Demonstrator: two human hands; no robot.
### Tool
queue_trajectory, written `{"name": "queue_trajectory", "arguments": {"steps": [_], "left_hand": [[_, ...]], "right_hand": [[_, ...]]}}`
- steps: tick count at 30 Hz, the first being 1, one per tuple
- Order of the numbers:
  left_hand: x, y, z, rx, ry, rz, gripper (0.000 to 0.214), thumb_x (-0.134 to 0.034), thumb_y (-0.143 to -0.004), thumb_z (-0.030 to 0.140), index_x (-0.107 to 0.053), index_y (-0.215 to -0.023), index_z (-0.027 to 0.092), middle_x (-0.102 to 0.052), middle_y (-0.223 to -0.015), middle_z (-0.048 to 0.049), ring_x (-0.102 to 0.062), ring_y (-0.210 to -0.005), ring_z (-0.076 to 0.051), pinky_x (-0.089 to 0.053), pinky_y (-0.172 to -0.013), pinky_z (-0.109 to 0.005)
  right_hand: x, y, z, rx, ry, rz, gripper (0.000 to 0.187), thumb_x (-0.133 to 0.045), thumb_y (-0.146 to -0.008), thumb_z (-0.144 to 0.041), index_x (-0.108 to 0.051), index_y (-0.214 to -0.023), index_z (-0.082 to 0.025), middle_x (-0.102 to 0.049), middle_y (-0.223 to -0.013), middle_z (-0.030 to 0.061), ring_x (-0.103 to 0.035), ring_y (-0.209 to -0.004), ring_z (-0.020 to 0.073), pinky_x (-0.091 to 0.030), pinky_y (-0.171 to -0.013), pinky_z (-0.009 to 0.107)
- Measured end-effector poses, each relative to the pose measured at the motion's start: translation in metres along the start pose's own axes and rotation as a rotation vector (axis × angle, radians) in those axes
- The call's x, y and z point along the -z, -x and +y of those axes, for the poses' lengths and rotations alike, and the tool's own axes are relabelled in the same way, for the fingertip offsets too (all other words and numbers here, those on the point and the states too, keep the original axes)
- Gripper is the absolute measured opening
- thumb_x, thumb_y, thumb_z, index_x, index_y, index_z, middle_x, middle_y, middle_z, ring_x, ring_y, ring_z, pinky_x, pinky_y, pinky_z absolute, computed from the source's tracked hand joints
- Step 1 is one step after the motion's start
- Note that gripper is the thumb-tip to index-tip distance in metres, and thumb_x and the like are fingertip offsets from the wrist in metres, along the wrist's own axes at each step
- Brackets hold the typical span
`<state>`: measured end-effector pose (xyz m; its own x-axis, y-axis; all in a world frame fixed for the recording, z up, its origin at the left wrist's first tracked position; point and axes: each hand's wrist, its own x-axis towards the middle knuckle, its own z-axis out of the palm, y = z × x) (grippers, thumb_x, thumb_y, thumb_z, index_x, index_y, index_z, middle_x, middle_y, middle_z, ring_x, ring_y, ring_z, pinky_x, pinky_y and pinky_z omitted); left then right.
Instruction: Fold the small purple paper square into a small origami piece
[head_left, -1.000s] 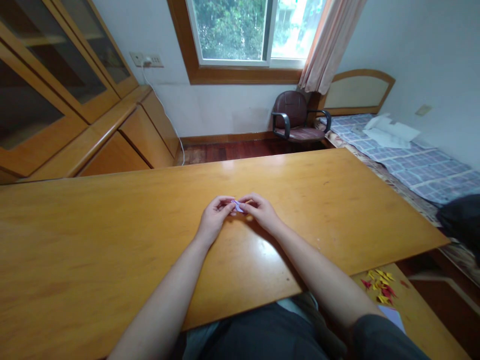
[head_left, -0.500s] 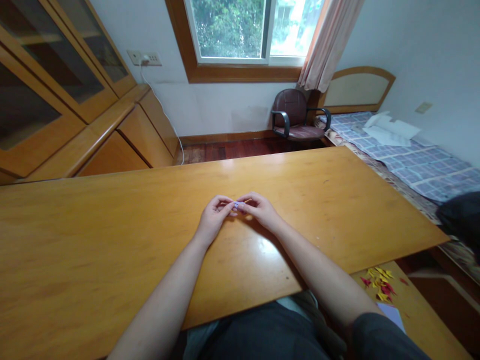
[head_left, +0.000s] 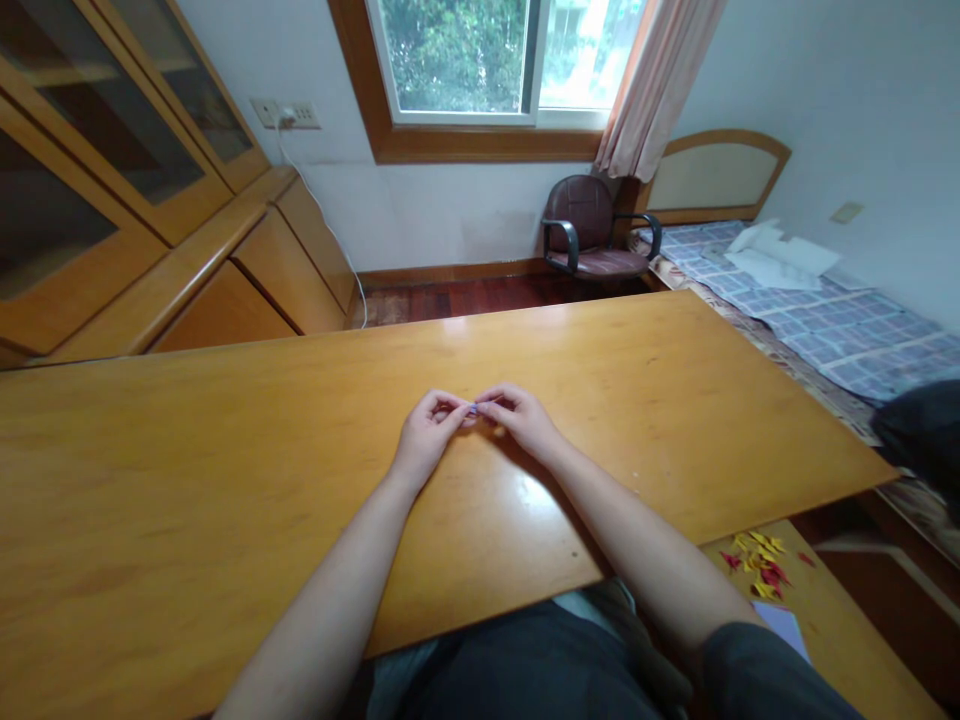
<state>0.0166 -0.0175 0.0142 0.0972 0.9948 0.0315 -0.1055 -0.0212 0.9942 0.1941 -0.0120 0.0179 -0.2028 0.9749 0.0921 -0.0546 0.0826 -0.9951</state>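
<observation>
Between my fingertips, just above the middle of the wooden table (head_left: 247, 500), is a small piece of purple paper (head_left: 473, 409). My left hand (head_left: 433, 428) pinches it from the left, thumb on the near side. From the right, my right hand (head_left: 519, 418) pinches it as well, thumb and fingertips close to those of the left. Most of the paper is covered by my fingers, so its folds cannot be made out.
On a lower wooden surface at the right lie several yellow and red folded paper pieces (head_left: 761, 565) and a stack of purple paper (head_left: 781, 628). Beyond the table stand a brown armchair (head_left: 581, 225), a bed (head_left: 840, 320) and a glass-door cabinet (head_left: 172, 215).
Less of the purple paper shows between my fingertips now, as the fingers have drawn slightly closer together. Both hands stay in nearly the same place.
</observation>
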Motion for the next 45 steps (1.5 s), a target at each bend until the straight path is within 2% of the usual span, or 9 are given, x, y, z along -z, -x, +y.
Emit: {"name": "queue_trajectory", "arguments": {"steps": [5,10,15,21,27,31,34,40,45], "left_hand": [[-0.0003,-0.0008,-0.0011,-0.027,0.002,0.019,0.031,-0.08,-0.072,0.037,-0.063,-0.085,0.016,-0.072,-0.084,-0.0032,-0.071,-0.079,-0.017,-0.058,-0.081,-0.033],[-0.0031,-0.0015,0.0,0.017,0.139,0.049,0.035,-0.084,-0.068,0.034,-0.063,-0.091,0.017,-0.072,-0.086,-0.0016,-0.071,-0.082,-0.016,-0.057,-0.084,-0.033],[-0.0033,-0.001,-0.0007,0.109,0.123,-0.038,0.033,-0.081,-0.071,0.04,-0.069,-0.088,0.014,-0.075,-0.086,-0.0062,-0.071,-0.078,-0.018,-0.057,-0.083,-0.034],[-0.0017,-0.0014,-0.002,0.092,0.106,-0.049,0.033,-0.079,-0.073,0.043,-0.072,-0.088,0.015,-0.075,-0.084,-0.0062,-0.07,-0.076,-0.018,-0.056,-0.079,-0.031],[-0.0026,-0.0012,-0.0006,0.107,0.114,-0.033,0.029,-0.078,-0.074,0.042,-0.07,-0.084,0.015,-0.072,-0.079,-0.0033,-0.066,-0.069,-0.014,-0.054,-0.07,-0.026],[-0.0033,-0.0001,0.0012,0.109,0.102,-0.017,0.029,-0.077,-0.074,0.041,-0.069,-0.081,0.015,-0.07,-0.076,-0.0022,-0.065,-0.068,-0.014,-0.054,-0.067,-0.025],[-0.0045,0.0007,0.0032,0.116,0.114,-0.02,0.029,-0.077,-0.074,0.041,-0.069,-0.082,0.015,-0.069,-0.078,-0.0023,-0.065,-0.068,-0.013,-0.054,-0.067,-0.024],[-0.0074,-0.0007,0.0053,0.107,0.129,0.027,0.033,-0.079,-0.07,0.042,-0.067,-0.086,0.015,-0.07,-0.081,-0.0023,-0.067,-0.074,-0.015,-0.056,-0.072,-0.028],[-0.0053,-0.0025,0.0028,0.09,0.12,0.06,0.039,-0.081,-0.068,0.041,-0.065,-0.092,0.015,-0.071,-0.078,-0.0018,-0.069,-0.07,-0.015,-0.056,-0.075,-0.029]], "right_hand": [[-0.0006,0.0007,-0.0004,-0.005,0.022,0.007,0.02,-0.073,-0.077,-0.035,-0.067,-0.085,-0.017,-0.067,-0.071,-0.0003,-0.06,-0.064,0.0122,-0.045,-0.062,0.024],[-0.0012,0.0004,0.0006,-0.038,-0.085,0.025,0.025,-0.075,-0.076,-0.04,-0.064,-0.085,-0.018,-0.068,-0.068,-0.0011,-0.062,-0.063,0.0127,-0.049,-0.063,0.026],[-0.0022,0.0019,-0.0016,-0.08,-0.167,0.013,0.034,-0.078,-0.072,-0.045,-0.064,-0.087,-0.018,-0.069,-0.07,-0.0003,-0.062,-0.062,0.0128,-0.05,-0.064,0.027],[-0.0028,0.003,-0.0022,-0.089,-0.135,-0.005,0.032,-0.075,-0.075,-0.045,-0.067,-0.09,-0.018,-0.067,-0.07,-0.0014,-0.058,-0.059,0.0108,-0.046,-0.06,0.024],[-0.0009,0.0039,-0.0032,0.019,0.019,-0.025,0.022,-0.067,-0.083,-0.038,-0.068,-0.092,-0.019,-0.067,-0.078,0.0002,-0.058,-0.061,0.0112,-0.045,-0.059,0.024],[0.0024,0.0061,-0.0067,0.213,0.304,-0.037,0.016,-0.061,-0.089,-0.03,-0.071,-0.094,-0.02,-0.068,-0.086,0.0029,-0.059,-0.07,0.0131,-0.046,-0.066,0.026],[0.0047,0.0063,-0.0075,0.311,0.413,-0.03,0.016,-0.059,-0.091,-0.027,-0.073,-0.096,-0.021,-0.068,-0.088,0.0038,-0.059,-0.079,0.0151,-0.046,-0.071,0.027],[0.0059,0.0037,-0.004,0.288,0.401,-0.035,0.015,-0.062,-0.09,-0.025,-0.076,-0.096,-0.023,-0.069,-0.085,0.0032,-0.061,-0.079,0.0162,-0.046,-0.074,0.029],[0.0071,0.0021,-0.0039,0.269,0.368,-0.046,0.014,-0.066,-0.087,-0.025,-0.078,-0.094,-0.023,-0.07,-0.083,0.0038,-0.062,-0.078,0.0171,-0.046,-0.074,0.03]]}}
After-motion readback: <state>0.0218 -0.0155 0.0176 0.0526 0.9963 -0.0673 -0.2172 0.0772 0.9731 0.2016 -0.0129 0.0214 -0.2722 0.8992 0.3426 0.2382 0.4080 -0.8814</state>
